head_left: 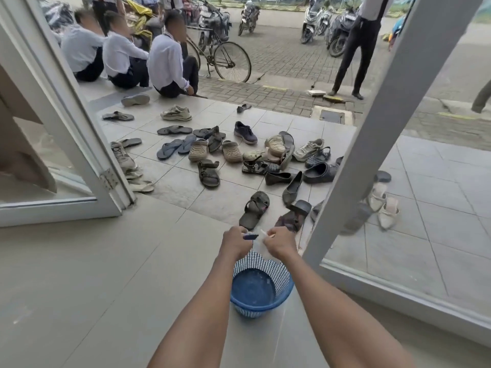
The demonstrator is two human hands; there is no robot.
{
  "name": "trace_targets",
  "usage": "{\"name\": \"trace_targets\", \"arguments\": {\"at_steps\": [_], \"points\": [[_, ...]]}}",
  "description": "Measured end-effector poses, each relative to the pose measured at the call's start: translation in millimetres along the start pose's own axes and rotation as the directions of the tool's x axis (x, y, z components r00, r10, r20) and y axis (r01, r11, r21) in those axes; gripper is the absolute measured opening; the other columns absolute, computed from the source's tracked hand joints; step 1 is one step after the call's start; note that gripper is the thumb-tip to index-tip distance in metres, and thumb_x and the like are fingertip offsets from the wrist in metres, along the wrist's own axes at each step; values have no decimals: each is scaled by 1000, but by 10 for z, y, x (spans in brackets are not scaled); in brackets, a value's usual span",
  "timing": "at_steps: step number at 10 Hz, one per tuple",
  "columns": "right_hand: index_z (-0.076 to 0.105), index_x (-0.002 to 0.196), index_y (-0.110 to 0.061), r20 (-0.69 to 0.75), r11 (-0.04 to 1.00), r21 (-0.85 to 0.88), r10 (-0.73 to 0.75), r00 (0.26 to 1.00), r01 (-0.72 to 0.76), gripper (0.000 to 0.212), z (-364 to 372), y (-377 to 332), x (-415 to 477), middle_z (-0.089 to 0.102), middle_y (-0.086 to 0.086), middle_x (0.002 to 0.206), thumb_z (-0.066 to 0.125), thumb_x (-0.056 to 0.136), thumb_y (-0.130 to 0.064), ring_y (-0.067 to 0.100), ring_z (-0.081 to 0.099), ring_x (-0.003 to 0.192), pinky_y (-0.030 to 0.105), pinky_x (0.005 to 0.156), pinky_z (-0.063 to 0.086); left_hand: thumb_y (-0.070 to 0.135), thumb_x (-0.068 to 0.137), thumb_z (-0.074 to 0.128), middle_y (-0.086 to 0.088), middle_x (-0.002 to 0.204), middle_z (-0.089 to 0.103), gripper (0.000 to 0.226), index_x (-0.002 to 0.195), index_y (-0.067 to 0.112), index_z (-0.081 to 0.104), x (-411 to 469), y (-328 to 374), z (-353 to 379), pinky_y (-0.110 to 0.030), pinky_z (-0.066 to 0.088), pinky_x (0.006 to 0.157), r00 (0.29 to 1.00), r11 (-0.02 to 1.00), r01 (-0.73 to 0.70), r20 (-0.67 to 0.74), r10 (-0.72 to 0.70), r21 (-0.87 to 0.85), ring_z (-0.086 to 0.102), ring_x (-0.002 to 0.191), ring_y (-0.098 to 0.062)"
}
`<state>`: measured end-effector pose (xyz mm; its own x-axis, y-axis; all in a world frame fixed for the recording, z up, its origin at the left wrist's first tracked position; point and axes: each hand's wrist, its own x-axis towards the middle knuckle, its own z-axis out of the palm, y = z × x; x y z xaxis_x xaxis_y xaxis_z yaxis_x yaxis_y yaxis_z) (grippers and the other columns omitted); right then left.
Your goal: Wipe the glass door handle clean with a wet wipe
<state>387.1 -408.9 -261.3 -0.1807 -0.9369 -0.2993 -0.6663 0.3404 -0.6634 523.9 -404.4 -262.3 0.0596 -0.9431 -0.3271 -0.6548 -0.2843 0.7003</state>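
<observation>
Packet (pixel 251 236) comes first: small, dark blue, it is held out in front of us between both hands, above a blue basket (pixel 263 309) standing on the floor tiles. Our left hand (pixel 235 241) has its fingers curled round one end of the packet. Our right hand (pixel 280 243) pinches a white scrap (pixel 265 233) at the other end, and we cannot tell whether that is the wipe coming out or a torn edge of wrapper. We judge that we are opening it and that no wiping has begun.

What matters next is where the handle (pixel 357 217) lies. We take it to be the blurred dark bar on the glass door (pixel 372 134), just beyond the white door edge, to the right of our hands and a little further out. Its long axis seems to slant up and to the right, though it is too blurred to be sure. Our right hand is the nearer one, so it would probably carry the wipe across while the left keeps the packet.

Beyond the doorway, shoes (pixel 255 158) and sandals lie scattered over the outer tiles, and people (pixel 164 62) sit at the step's edge.
</observation>
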Motion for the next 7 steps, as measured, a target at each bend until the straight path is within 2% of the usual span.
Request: {"name": "trace_targets", "arguments": {"at_steps": [1,2,3,4,5,6,7], "points": [[75,94,-6,16,999,-28,23,1000,-23,19,361,385,166,74,9,100,60,82,-8,26,67,95,34,83,54,9,79,59,-7,89,64,18,76,26,60,216,-355,432,-33,48,86,999,999,45,29,-46,11,61,92,-25],[69,108,-9,92,996,-78,43,995,-36,25,642,643,283,70,7,111,69,83,-14,24,64,102,30,83,49,6,77,58,3,65,46,33,58,24,38,386,-633,770,-32,38,67,997,997,71,6,-71,10,48,72,-22],[68,111,-6,112,992,-122,25,993,-12,32,819,795,364,70,10,113,66,80,-8,26,64,103,34,87,52,4,75,57,-6,65,56,18,61,15,51,450,-775,959,-33,40,60,996,995,87,4,-87,41,51,67,-25],[70,109,-7,102,987,-161,5,995,11,30,893,877,382,70,8,112,64,79,-7,24,64,101,32,85,52,10,74,63,-14,80,70,8,78,7,69,530,-895,1082,-39,56,68,995,995,88,33,-90,40,68,79,-30],[70,106,-8,90,990,-138,11,996,1,28,900,881,406,71,9,110,63,78,-6,24,64,96,35,86,56,10,72,63,-13,77,69,6,76,7,68,558,-931,1106,-39,55,67,995,995,92,35,-93,25,66,74,-27],[69,108,-8,75,992,-128,0,997,10,28,863,827,411,70,9,111,60,81,-5,26,65,102,32,83,52,5,72,56,-7,64,56,11,64,13,58,550,-834,1042,-38,44,58,998,998,57,-5,-57,23,51,63,-23],[70,103,-5,27,994,-106,12,1000,-9,27,824,811,436,72,10,102,58,79,-4,27,66,96,37,80,55,3,73,55,-2,62,48,25,57,20,44,537,-779,993,-32,32,57,999,999,53,-8,-53,7,43,62,-21]]}}
